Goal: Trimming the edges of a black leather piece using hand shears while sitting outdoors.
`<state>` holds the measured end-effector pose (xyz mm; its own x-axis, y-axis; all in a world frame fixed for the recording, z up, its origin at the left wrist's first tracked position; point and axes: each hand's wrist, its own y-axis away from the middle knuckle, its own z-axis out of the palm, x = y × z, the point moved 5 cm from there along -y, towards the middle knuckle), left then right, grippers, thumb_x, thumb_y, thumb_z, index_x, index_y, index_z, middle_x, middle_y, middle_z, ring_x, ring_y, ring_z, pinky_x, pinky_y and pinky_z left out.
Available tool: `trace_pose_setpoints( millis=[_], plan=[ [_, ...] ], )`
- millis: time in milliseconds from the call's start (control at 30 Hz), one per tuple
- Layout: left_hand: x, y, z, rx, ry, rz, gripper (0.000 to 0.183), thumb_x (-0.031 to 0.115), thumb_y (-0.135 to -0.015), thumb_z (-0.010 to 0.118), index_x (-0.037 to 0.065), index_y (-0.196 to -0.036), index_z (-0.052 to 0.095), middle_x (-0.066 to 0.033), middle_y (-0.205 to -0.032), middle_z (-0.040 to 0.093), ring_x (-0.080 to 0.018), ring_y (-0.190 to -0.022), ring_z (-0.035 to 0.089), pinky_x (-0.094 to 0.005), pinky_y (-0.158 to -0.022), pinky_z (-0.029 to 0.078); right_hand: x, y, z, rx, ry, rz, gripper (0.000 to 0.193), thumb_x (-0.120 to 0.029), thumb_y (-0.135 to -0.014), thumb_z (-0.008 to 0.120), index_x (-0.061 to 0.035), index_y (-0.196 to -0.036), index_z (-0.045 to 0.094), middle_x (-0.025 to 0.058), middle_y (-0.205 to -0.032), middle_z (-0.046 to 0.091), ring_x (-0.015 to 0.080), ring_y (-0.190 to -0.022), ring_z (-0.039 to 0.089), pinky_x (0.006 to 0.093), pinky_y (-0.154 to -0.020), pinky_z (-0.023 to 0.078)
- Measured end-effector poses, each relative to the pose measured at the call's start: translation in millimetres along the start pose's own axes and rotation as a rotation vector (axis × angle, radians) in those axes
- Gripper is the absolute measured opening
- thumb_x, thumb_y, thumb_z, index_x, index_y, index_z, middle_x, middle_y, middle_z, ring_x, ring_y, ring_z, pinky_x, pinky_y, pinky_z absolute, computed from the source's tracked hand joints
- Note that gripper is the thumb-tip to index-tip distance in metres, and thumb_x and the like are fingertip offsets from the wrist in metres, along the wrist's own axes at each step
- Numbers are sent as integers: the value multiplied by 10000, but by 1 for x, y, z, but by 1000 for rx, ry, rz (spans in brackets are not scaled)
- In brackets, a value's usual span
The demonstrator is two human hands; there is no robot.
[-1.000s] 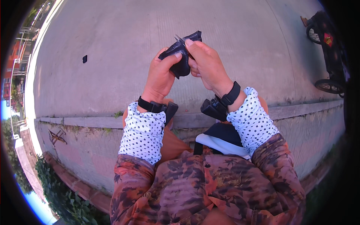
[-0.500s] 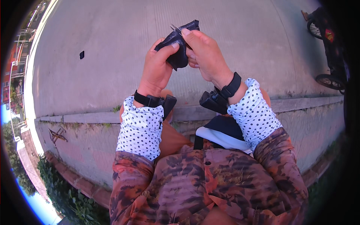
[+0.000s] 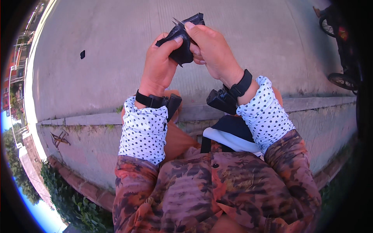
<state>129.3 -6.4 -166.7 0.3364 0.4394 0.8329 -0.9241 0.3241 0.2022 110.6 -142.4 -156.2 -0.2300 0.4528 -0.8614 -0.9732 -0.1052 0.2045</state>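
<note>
Pinching thumb-over, the left hand [image 3: 162,62] is clamping one side of a black cloth [image 3: 182,55], its material not confirmed. Opposite, the right hand [image 3: 213,46] is closing on a small metal tool [image 3: 178,22], two thin tips showing beyond the thumb; whether those fingers are also gripping the cloth cannot be told. Cloth and tool are meeting between both hands, out over the pavement [image 3: 128,62]. Apparently, the tool is working at the cloth's upper part; the next move seems to be calling for a steady left pinch and careful guiding of the tips.
</note>
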Motion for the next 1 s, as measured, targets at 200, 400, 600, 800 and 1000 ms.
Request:
trace_pose_setpoints(
  millis=[200,400,600,800,1000],
  plan=[
    [19,1,-3,28,151,85,361,190,-973,547,-64,-1228,571,-138,-1117,676,-257,-1064,657,-392,-921,538,-8,11,-5,-59,122,135,364,-401,-1015,563,-50,-931,610,-58,-640,442,51,-530,392,233,-489,346],
    [15,8,-1,43,381,52,400,171,-948,559,-67,-1266,520,-180,-1205,615,-320,-1127,617,-468,-917,555,-19,12,-27,141,249,-180,316,-330,-973,666,-39,-1087,617,-28,-810,594,37,-632,449,210,-534,367],
    [12,10,-2,26,408,-17,383,171,-934,582,-50,-1242,535,-178,-1168,622,-316,-1080,622,-455,-827,576,-13,4,-28,92,147,-9,246,-251,-945,700,-68,-1088,621,-34,-886,628,28,-679,471,199,-555,363],
    [9,6,-15,67,226,-32,347,190,-923,671,-4,-1199,591,-107,-1027,670,-226,-916,639,-365,-689,530,-16,-1,-32,68,154,-30,193,-221,-936,697,-75,-1038,624,-34,-865,602,23,-667,455,198,-543,349],
    [7,8,0,35,81,-51,265,114,-918,703,27,-1147,605,-29,-895,607,-130,-766,577,-338,-662,503,-21,0,-32,59,84,-33,166,-216,-939,687,-77,-993,614,-38,-846,583,21,-659,448,197,-541,347]
  ],
)
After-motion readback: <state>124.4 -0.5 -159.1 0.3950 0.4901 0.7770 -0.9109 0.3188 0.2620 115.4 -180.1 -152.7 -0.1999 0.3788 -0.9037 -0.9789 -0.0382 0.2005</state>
